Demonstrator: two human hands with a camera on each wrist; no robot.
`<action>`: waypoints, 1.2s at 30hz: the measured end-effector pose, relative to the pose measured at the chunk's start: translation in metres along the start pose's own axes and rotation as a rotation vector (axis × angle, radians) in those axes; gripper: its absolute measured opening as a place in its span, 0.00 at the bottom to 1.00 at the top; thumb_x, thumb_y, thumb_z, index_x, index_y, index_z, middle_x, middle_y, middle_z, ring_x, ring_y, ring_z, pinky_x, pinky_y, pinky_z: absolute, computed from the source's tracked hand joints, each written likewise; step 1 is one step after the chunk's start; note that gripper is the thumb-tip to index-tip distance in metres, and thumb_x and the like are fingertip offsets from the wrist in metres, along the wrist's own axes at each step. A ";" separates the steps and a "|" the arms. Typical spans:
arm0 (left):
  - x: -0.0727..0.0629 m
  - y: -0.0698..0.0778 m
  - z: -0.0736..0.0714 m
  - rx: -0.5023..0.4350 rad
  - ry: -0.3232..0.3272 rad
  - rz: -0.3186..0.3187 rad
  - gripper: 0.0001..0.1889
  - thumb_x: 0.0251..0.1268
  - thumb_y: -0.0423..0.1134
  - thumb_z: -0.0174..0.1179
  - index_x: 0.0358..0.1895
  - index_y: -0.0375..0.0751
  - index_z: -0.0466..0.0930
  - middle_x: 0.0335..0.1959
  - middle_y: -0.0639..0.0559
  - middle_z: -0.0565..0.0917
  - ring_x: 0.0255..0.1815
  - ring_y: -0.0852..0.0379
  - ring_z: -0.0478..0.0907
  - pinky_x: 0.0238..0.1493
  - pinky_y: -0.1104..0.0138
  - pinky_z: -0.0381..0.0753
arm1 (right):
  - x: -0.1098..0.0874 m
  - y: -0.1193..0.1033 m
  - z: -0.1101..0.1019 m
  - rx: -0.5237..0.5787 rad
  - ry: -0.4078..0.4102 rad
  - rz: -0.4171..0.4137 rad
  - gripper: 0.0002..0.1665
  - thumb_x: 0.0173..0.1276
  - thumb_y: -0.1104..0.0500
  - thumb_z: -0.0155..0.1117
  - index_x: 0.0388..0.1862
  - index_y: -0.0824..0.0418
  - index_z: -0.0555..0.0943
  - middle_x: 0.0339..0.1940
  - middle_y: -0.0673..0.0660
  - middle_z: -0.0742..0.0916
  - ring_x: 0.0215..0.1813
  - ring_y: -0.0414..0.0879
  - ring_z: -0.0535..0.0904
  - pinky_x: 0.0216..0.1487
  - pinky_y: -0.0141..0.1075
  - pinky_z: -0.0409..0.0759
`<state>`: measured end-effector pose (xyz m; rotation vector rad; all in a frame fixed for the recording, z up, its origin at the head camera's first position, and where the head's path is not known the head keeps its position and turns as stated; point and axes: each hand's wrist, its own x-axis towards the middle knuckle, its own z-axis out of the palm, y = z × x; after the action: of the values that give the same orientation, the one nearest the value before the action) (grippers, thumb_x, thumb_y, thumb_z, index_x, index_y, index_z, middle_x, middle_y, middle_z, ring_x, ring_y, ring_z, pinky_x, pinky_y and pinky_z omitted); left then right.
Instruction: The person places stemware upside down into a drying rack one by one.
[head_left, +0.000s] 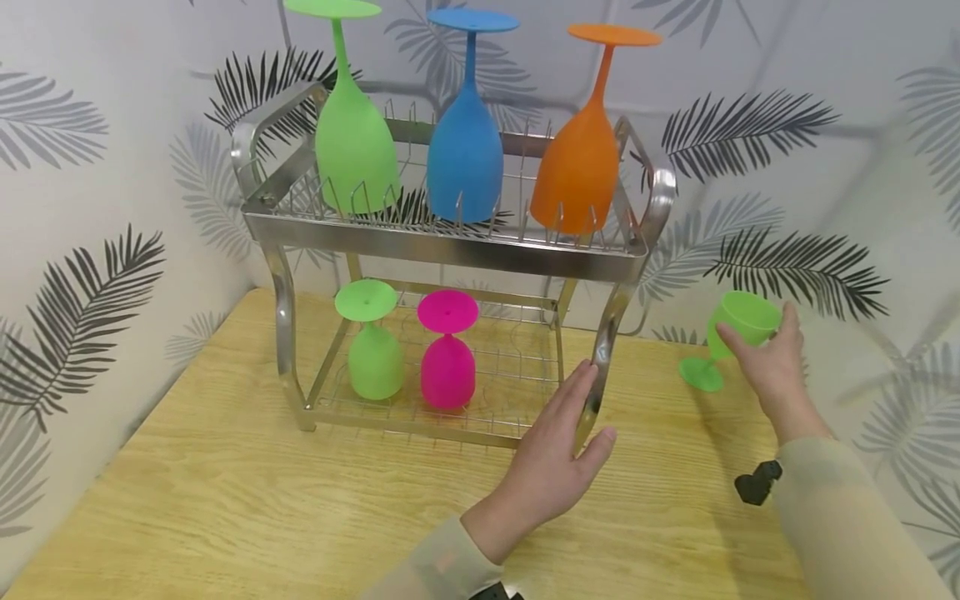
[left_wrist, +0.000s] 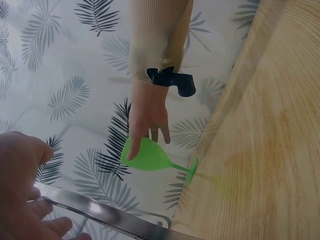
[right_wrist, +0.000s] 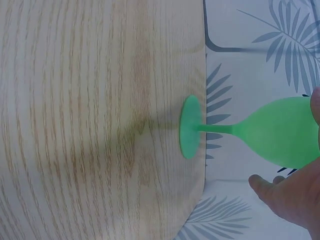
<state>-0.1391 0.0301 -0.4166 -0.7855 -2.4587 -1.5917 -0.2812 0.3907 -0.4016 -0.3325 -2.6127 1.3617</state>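
My right hand (head_left: 776, 371) holds a green plastic goblet (head_left: 748, 312) by its bowl, thumb on one side and fingers on the other. The goblet stands upright with its foot (right_wrist: 190, 127) at the tabletop's far edge, by the wall. My left hand (head_left: 551, 454) has its fingers extended, touching the right front leg (head_left: 609, 329) of a two-tier metal dish rack (head_left: 450, 250). In the left wrist view the left hand (left_wrist: 22, 185) lies beside a metal bar (left_wrist: 110, 212) of the rack.
Large green (head_left: 356, 146), blue (head_left: 465, 154) and orange (head_left: 577, 171) goblets stand upside down on the upper tier. Small green (head_left: 375, 362) and pink (head_left: 447, 371) goblets are inverted on the lower tier. A leaf-patterned wall (head_left: 847, 192) borders the wooden table (head_left: 262, 508).
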 end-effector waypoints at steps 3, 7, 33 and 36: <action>0.000 0.000 0.001 -0.003 -0.002 0.000 0.39 0.89 0.47 0.55 0.93 0.51 0.47 0.92 0.53 0.49 0.90 0.49 0.52 0.84 0.40 0.62 | 0.000 -0.001 0.002 0.047 0.008 -0.001 0.70 0.82 0.35 0.64 0.91 0.50 0.20 0.91 0.67 0.33 0.90 0.71 0.32 0.86 0.69 0.38; -0.001 -0.001 0.001 0.000 -0.001 0.002 0.39 0.89 0.48 0.54 0.93 0.51 0.47 0.92 0.54 0.49 0.90 0.49 0.53 0.84 0.40 0.63 | 0.001 -0.001 0.003 0.095 0.012 0.024 0.71 0.82 0.36 0.65 0.91 0.48 0.20 0.92 0.66 0.35 0.90 0.69 0.33 0.87 0.65 0.39; 0.000 0.001 0.002 0.001 0.000 -0.014 0.39 0.89 0.48 0.54 0.93 0.51 0.46 0.93 0.55 0.48 0.89 0.48 0.54 0.82 0.38 0.66 | 0.010 -0.002 0.005 0.128 0.030 0.073 0.72 0.76 0.30 0.68 0.93 0.45 0.26 0.93 0.65 0.41 0.91 0.68 0.40 0.88 0.65 0.45; 0.000 0.001 0.001 -0.003 -0.007 -0.023 0.40 0.90 0.48 0.53 0.93 0.50 0.45 0.93 0.55 0.48 0.89 0.48 0.54 0.82 0.38 0.66 | 0.008 -0.002 0.006 0.128 0.031 0.062 0.72 0.76 0.30 0.68 0.93 0.46 0.27 0.93 0.65 0.41 0.91 0.68 0.39 0.87 0.65 0.44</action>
<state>-0.1380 0.0316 -0.4163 -0.7676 -2.4795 -1.6031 -0.2907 0.3867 -0.4027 -0.4150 -2.4947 1.5222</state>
